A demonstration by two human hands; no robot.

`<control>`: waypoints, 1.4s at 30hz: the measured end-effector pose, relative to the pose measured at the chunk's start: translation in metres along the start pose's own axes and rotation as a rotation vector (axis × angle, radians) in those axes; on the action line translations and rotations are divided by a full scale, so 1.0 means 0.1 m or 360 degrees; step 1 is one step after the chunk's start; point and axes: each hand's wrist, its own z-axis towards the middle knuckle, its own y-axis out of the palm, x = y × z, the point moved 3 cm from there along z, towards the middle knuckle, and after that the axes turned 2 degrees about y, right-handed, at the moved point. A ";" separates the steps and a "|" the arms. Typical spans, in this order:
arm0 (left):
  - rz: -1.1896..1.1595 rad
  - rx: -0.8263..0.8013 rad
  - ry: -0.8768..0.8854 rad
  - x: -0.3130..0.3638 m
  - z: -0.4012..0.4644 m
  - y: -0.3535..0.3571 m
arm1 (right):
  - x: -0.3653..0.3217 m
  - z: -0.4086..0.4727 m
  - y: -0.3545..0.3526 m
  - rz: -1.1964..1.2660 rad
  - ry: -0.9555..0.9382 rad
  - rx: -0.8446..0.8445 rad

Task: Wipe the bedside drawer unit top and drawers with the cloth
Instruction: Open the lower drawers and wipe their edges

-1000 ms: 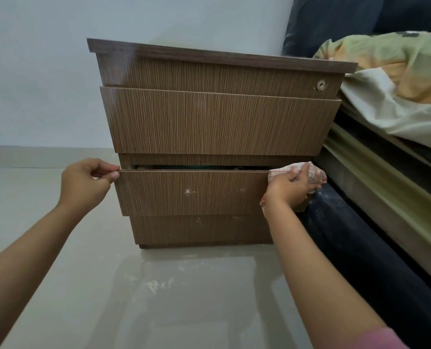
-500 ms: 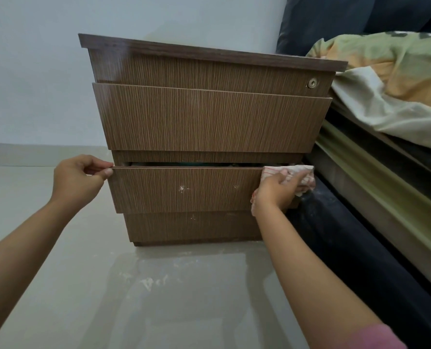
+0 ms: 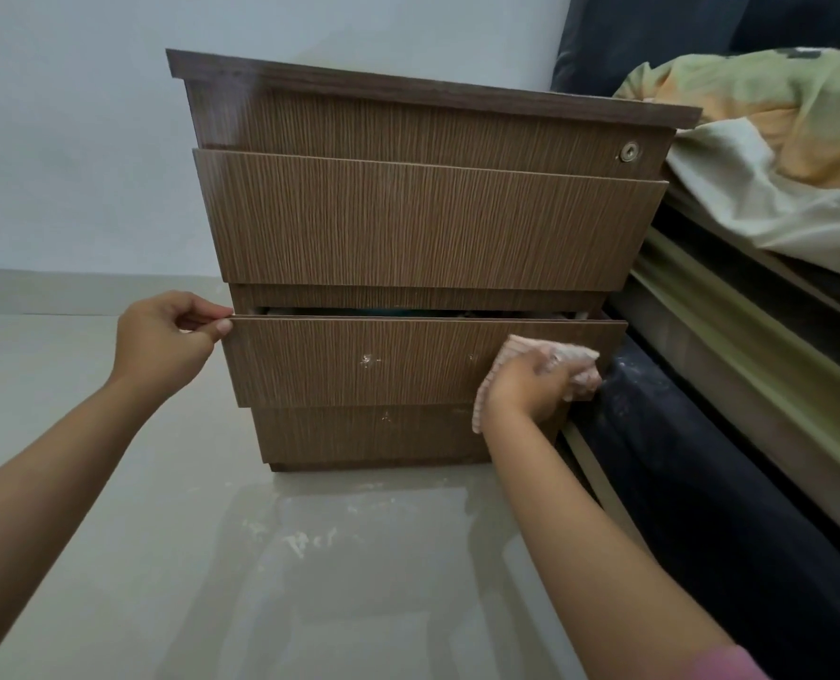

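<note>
Cloth (image 3: 575, 365) bunched under right hand (image 3: 526, 390)

Both arms reach forward, one hand pinching, the other closed in a fist-like grip.

The left hand (image 3: 163, 343) is held out at the end of a bare forearm coming in from the lower left, its fingers curled and the thumb pressed against the forefinger in a pinch on the drawer front's (image 3: 408, 360) top corner. The right hand (image 3: 526, 390) extends from the lower right, knuckles up, fingers folded around the cloth (image 3: 572, 368); a pink sleeve edge shows near the elbow.
</note>
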 end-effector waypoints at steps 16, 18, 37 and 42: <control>-0.0012 -0.0047 -0.0027 -0.02 0.03 -0.02 | 0.13 -0.59 0.32 -0.0017 0.0008 -0.0036; 0.0000 -0.0057 -0.0019 -0.03 0.04 -0.03 | 0.00 -0.81 0.45 0.0020 -0.0137 -0.0150; -0.0090 -0.0196 0.0139 -0.18 0.20 -0.02 | 0.12 -1.41 0.85 -0.0093 -0.0268 -0.0388; -0.0102 -0.0224 0.0158 -0.19 0.22 -0.02 | 0.38 -1.49 0.93 -0.0203 -0.0412 -0.0382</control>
